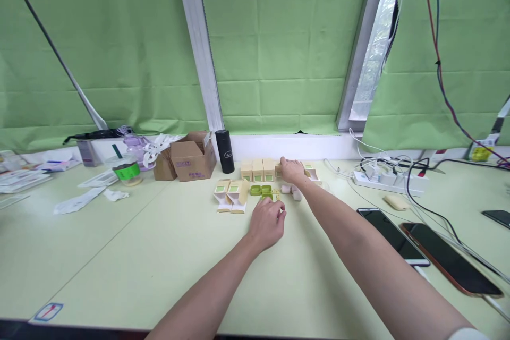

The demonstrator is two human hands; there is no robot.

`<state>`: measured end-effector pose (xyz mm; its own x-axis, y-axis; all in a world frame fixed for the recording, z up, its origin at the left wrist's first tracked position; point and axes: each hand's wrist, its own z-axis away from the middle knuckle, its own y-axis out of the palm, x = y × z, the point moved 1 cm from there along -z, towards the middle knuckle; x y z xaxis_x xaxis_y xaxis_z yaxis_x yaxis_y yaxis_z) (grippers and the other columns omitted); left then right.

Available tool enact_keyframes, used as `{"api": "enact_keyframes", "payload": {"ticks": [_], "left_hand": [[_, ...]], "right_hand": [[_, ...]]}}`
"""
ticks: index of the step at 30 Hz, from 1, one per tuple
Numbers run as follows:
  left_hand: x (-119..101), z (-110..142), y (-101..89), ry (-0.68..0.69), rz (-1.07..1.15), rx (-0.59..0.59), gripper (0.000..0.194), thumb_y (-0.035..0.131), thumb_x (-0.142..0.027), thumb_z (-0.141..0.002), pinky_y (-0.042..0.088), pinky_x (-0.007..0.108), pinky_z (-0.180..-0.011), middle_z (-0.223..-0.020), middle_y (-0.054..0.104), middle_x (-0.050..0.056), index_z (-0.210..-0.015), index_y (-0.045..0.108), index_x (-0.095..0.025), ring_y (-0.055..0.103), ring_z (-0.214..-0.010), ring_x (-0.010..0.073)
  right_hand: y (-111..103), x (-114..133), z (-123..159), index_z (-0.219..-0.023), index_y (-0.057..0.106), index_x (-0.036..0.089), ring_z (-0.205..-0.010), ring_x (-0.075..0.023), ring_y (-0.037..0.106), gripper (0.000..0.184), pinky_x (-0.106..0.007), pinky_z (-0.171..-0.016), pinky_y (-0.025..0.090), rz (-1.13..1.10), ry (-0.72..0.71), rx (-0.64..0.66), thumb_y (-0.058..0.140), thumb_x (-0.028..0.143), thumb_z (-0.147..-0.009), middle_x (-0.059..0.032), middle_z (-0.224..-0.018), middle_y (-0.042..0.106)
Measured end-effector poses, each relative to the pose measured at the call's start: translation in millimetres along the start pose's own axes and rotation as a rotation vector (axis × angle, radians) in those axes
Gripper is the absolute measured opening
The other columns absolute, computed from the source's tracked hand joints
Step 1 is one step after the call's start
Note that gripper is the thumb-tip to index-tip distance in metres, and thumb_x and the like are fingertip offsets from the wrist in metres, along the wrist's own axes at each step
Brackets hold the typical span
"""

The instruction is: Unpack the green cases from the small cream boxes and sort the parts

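Note:
My right hand (294, 171) reaches to the back of the table and grips a small cream box (278, 172) at the right end of a row of similar boxes (257, 170). Its fingers partly cover that box. My left hand (268, 223) rests nearer to me, its fingers loosely bent and nothing visible in them. Just beyond it lie small green square trays (255, 190) and tiny yellow-green pieces (276, 194). Pale pink rolls (296, 192) lie beneath my right wrist. Two cream cartons with open flaps (231, 195) stand to the left, and another opened carton (312, 173) is at the right.
A black bottle (225, 152) and a brown cardboard box (194, 156) stand at the back. Left of them is a cup with a green band (127, 171). On the right are a power strip (390, 183), cables and two phones, one white-edged (393, 236), one dark (450, 257).

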<state>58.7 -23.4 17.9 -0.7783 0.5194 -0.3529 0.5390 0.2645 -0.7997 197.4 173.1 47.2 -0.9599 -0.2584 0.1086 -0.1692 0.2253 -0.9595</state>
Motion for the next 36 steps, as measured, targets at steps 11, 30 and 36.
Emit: {"api": "enact_keyframes", "payload": {"ticks": [11, 30, 36], "left_hand": [[1.5, 1.4, -2.7, -0.017, 0.044, -0.061, 0.011, 0.056, -0.014, -0.091, 0.046, 0.039, -0.079, -0.081, 0.067, 0.005, -0.092, 0.063, -0.022, 0.06, -0.088, 0.0253], [15.5, -1.6, 6.1, -0.259, 0.326, -0.252, 0.046, 0.05, 0.005, -0.078, 0.053, 0.041, -0.101, -0.104, 0.067, 0.007, -0.109, 0.072, -0.02, 0.068, -0.104, 0.0205], [9.4, -1.8, 3.0, -0.293, 0.35, -0.242, 0.041, 0.053, 0.003, -0.078, 0.053, 0.041, -0.102, -0.104, 0.068, 0.007, -0.108, 0.072, -0.018, 0.068, -0.102, 0.0207]], "right_hand": [[-50.7, -8.6, 59.1, -0.124, 0.05, 0.021, -0.11, -0.0295, 0.059, 0.035, -0.036, -0.085, 0.043, -0.175, -0.066, -0.292, 0.065, 0.027, -0.093, -0.0118, -0.116, 0.068], [-6.2, -2.8, 208.3, -0.145, 0.036, 0.029, -0.084, -0.0156, 0.063, 0.071, -0.037, -0.078, 0.056, -0.979, -0.176, -0.036, 0.066, 0.016, -0.081, -0.0089, -0.134, 0.05], [-7.0, -9.5, 203.6, -0.137, 0.044, 0.028, -0.085, -0.0172, 0.063, 0.057, -0.034, -0.069, 0.057, -0.984, -0.209, -0.087, 0.061, 0.018, -0.083, -0.0072, -0.124, 0.053]]}}
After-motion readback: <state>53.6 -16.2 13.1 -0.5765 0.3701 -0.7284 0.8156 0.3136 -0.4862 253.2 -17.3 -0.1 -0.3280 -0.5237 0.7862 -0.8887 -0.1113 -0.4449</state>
